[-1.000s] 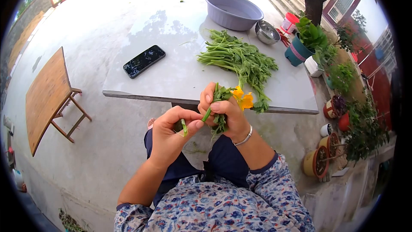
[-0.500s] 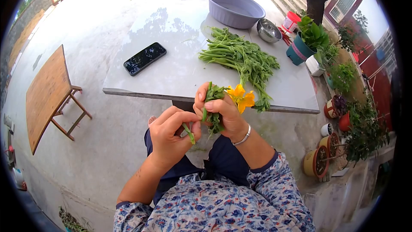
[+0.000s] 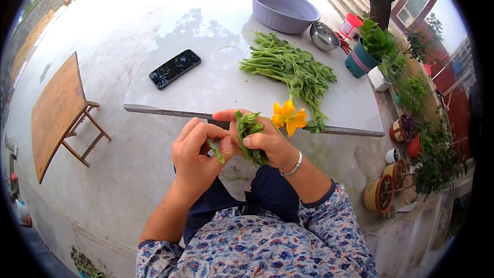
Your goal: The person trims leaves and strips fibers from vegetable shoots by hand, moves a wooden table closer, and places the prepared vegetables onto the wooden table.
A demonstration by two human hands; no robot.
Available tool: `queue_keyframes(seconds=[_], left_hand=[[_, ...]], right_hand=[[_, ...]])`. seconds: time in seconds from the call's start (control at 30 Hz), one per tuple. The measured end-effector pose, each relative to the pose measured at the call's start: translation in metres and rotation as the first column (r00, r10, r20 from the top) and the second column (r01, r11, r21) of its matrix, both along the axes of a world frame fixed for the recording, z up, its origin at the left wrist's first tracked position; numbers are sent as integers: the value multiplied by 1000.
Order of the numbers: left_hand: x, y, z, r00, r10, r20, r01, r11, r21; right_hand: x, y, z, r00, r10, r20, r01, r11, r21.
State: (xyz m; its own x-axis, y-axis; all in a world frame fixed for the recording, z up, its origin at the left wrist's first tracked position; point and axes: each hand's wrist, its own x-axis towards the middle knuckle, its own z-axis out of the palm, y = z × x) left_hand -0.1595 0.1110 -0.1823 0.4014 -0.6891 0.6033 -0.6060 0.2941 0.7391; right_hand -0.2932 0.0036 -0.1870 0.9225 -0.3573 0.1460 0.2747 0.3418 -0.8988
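My right hand (image 3: 267, 141), with a silver bracelet at the wrist, is closed around a bunched green leafy stem (image 3: 248, 131). Beside it, my left hand (image 3: 200, 152) pinches a short piece of green stalk (image 3: 216, 152) between thumb and fingers. Both hands are close together over my lap, in front of the table edge. An orange-yellow squash flower (image 3: 289, 117) shows just beyond my right hand; whether it is attached to the held stem I cannot tell. A pile of leafy green vine stems (image 3: 290, 64) lies on the table behind it.
On the grey table (image 3: 206, 90) are a black phone (image 3: 175, 69), a purple-grey basin (image 3: 284, 13) and a metal bowl (image 3: 324, 36). A teal plant pot (image 3: 360, 61) stands at the right. A wooden folding table (image 3: 59, 116) is at the left; several potted plants line the right side.
My left hand has moved slightly left and up with the stalk piece. My right hand's index finger has stretched out to the left, and the held greens have turned and shifted left.
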Motion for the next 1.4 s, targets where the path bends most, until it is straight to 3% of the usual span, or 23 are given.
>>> queue_keyframes(seconds=[0.13,0.2,0.23,0.3,0.33,0.4,0.47,0.57,0.63,0.77,0.87,1.07,1.13,1.27,1.33,1.37,1.4], left_hand=[[10,-4,-3,994,21,-108,-23,999,-22],[15,-4,-9,954,-39,-299,60,996,61],[16,-7,-13,954,-39,-298,60,996,60],[19,-10,-19,878,-150,-455,241,960,147],[18,-8,-19,881,-140,-453,230,962,150],[13,-5,-17,822,-156,-548,325,918,227],[14,-2,-16,851,-147,-504,312,914,261],[14,-3,-17,916,-188,-355,283,929,240],[11,-4,-14,984,-139,-110,157,971,179],[6,-3,-11,994,-100,-36,105,980,169],[4,-2,-8,995,-94,26,86,973,214],[3,-4,-25,948,-209,-241,209,978,-26],[10,-4,-19,990,-140,2,139,988,-71],[12,3,-11,981,-51,186,48,999,20],[7,4,-14,990,-102,-97,106,994,29],[5,3,-15,990,-103,-97,107,994,30],[4,2,-17,933,-163,-322,166,986,-17]], right_hand=[[-4,-1,3,999,38,9,-38,999,38],[-7,-1,-5,1000,28,-1,-27,994,104],[-7,-1,-9,1000,28,-1,-28,994,103],[-6,0,-15,997,-71,-44,75,991,111],[-4,0,-17,997,-60,-41,64,991,114],[-6,-3,-19,994,-93,61,82,984,158],[-11,-4,-15,994,-74,86,58,983,175],[-12,2,1,965,-213,-153,233,964,129],[-11,9,8,941,-253,-225,269,962,43],[-4,21,7,872,-382,-308,332,921,-202],[-4,21,6,866,-386,-317,330,918,-218],[-4,16,7,878,-381,-290,377,924,-72],[-4,16,10,891,-349,-289,358,933,-23],[-5,14,13,919,-282,-276,308,950,57],[-2,15,8,920,-276,-278,307,949,75],[0,15,4,921,-269,-282,305,948,92],[2,16,1,921,-269,-282,306,948,93]])
